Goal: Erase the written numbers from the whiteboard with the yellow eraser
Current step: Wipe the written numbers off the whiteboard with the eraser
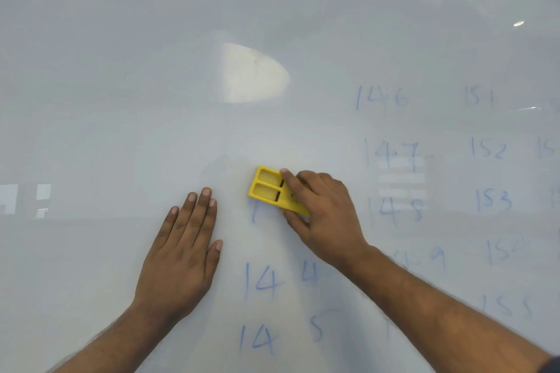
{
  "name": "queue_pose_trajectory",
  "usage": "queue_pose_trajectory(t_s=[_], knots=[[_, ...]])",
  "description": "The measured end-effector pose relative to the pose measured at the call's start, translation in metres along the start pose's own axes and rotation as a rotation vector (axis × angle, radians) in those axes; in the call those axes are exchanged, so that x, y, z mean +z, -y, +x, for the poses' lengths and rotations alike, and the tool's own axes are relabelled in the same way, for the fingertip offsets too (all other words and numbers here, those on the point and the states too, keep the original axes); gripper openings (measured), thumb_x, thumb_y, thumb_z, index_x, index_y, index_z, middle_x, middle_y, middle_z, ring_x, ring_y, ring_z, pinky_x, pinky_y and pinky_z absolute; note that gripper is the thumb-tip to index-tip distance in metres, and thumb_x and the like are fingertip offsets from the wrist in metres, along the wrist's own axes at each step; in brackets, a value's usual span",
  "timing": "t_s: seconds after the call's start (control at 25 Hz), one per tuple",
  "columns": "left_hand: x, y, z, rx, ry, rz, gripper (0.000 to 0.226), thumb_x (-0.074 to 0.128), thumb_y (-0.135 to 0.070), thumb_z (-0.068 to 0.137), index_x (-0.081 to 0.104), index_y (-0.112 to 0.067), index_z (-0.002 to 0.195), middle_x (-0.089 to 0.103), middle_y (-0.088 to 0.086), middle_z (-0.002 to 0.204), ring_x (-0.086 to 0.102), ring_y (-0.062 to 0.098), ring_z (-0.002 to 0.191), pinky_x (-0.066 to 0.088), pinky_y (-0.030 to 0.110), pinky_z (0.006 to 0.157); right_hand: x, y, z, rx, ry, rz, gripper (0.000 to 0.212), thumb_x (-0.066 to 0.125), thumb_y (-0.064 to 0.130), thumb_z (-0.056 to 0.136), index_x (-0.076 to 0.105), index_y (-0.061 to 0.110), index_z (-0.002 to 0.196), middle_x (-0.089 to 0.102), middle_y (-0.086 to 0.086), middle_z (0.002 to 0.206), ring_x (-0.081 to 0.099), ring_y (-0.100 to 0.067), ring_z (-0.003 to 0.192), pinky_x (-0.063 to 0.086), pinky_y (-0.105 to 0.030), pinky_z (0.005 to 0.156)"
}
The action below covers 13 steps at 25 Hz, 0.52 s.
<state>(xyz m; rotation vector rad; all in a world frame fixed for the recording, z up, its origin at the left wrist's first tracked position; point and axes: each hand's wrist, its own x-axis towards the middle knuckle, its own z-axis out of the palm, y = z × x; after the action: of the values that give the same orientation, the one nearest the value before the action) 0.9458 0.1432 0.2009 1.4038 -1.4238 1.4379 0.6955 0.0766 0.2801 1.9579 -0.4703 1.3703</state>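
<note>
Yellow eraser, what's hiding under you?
The yellow eraser lies on the whiteboard, gripped by the right hand. A blue stroke peeks below; anything underneath is covered.

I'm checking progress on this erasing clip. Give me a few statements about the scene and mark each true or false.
1. The right hand holds the yellow eraser. True.
2. The left hand grips a marker. False: it lies flat and empty on the whiteboard.
3. The number 146 is still legible. True.
4. The board's right side is wiped blank. False: blue numbers such as 152 remain there.
</note>
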Motion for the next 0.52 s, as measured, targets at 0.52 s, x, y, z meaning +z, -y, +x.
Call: queue_pose_trajectory(t_s=[0.52], knots=[[0.004,-0.001,-0.013,-0.011,-0.003,0.010,0.061,0.030,-0.032,0.103,0.023,-0.003,0.157,0.018,0.010,0.168,0.017,0.025,0.155,0.017,0.046,0.126,-0.001,-0.009,-0.023,0.007,-0.013,-0.020,0.055,0.060,0.035,0.088,0.050,0.015,0.138,0.059,-0.005,0.114,0.056,-0.029,0.092,0.045,-0.040,0.076]])
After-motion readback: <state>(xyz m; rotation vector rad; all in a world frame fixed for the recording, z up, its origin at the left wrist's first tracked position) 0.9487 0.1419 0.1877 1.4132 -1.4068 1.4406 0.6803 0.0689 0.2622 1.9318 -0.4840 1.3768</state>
